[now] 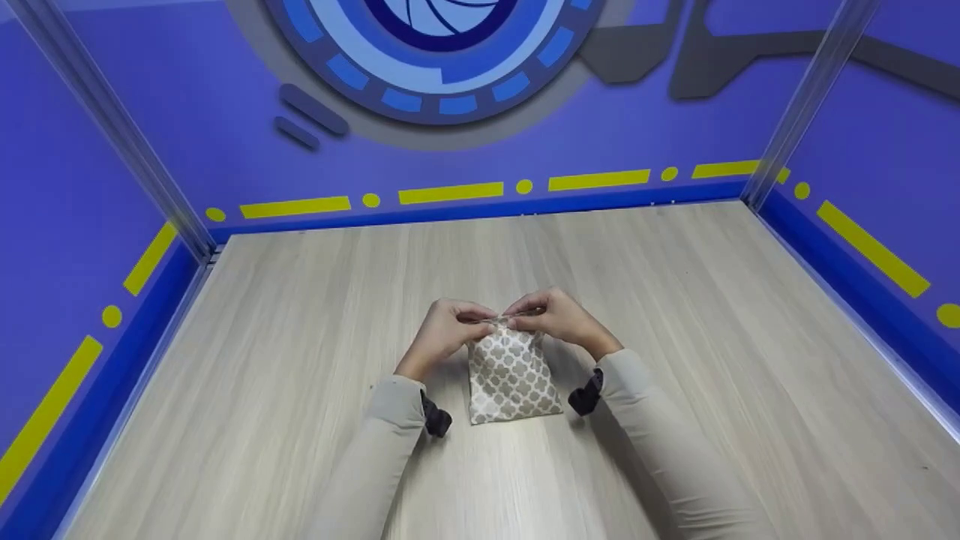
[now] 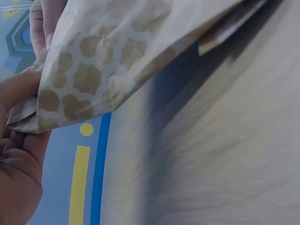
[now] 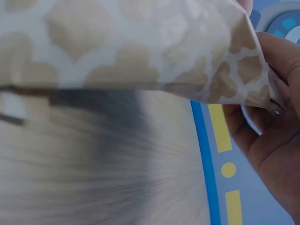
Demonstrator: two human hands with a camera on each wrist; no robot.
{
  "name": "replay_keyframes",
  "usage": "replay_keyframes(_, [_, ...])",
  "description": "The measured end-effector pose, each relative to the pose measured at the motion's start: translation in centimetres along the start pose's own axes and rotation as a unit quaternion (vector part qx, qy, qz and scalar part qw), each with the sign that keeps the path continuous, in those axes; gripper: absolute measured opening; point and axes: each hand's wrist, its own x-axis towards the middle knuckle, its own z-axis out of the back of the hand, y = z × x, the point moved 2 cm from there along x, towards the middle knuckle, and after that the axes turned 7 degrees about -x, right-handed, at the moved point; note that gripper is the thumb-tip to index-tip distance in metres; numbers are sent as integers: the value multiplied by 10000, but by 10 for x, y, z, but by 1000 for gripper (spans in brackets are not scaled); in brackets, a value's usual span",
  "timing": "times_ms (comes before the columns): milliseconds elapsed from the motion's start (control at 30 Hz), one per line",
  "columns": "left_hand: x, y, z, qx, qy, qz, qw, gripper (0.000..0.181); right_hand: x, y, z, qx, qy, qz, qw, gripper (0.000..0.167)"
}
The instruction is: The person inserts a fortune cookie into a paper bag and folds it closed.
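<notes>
A small paper bag (image 1: 514, 375) with a tan and white quatrefoil pattern stands over the middle of the table, its upper edge raised between both hands. My left hand (image 1: 448, 330) pinches the left end of that edge between thumb and fingers. At the right end, my right hand (image 1: 559, 319) pinches it the same way. In the left wrist view the patterned paper (image 2: 89, 75) runs into a folded corner at the left thumb. The right wrist view has the bag's other corner (image 3: 248, 70) between the right thumb and fingers. What the bag contains is hidden.
The wood-grain table (image 1: 300, 315) spreads out around the hands. Blue printed panels (image 1: 420, 165) with yellow dashes close off the back and both sides, joined by metal posts (image 1: 810, 97). Black wrist cameras (image 1: 435, 416) sit on both sleeves, beside the bag.
</notes>
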Motion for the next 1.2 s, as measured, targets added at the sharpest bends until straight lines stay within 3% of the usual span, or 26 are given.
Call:
replay_keyframes(233, [1,3,0,45,-97,-145,9998,13,0,0,-6,67,-445,429,9981,15])
replay_keyframes(467, [1,4,2,-45,-196,-200,9996,12,-11,27,0,161,-443,631,9969,15])
replay_keyframes(733, [1,5,6,-213,-184,-378,9989,17,-12,20,10,460,-61,103,9989,26])
replay_keyframes(900, [0,6,11,-155,-157,-238,9995,19,-15,15,14,607,-72,-177,9980,25])
replay_keyframes(1200, [-1,6,17,358,-347,-287,9983,14,-16,11,15,668,-494,64,9965,20])
